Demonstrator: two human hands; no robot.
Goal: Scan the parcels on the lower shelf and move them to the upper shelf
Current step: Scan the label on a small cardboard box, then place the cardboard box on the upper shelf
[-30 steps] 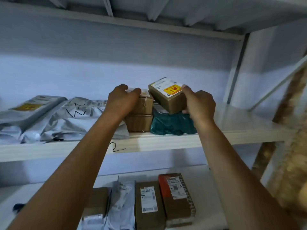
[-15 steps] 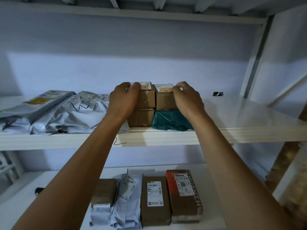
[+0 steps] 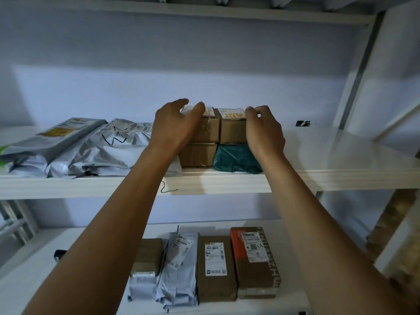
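- The yellow-labelled box (image 3: pixel 231 129) sits square atop the teal parcel (image 3: pixel 234 158) on the upper shelf (image 3: pixel 341 155), tight against the taped box (image 3: pixel 210 130), probably stacked to save room.
- The right hand (image 3: pixel 264 133) curls fingers over its right top edge; the left hand (image 3: pixel 175 126), fingers loosely spread, seems to steady the taped box.
- Label faces up; its long axis is too foreshortened to tell.

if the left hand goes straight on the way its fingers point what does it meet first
The left hand points forward and right over the upper left box, so it would likely meet that box's labelled top first; depth there is unclear.
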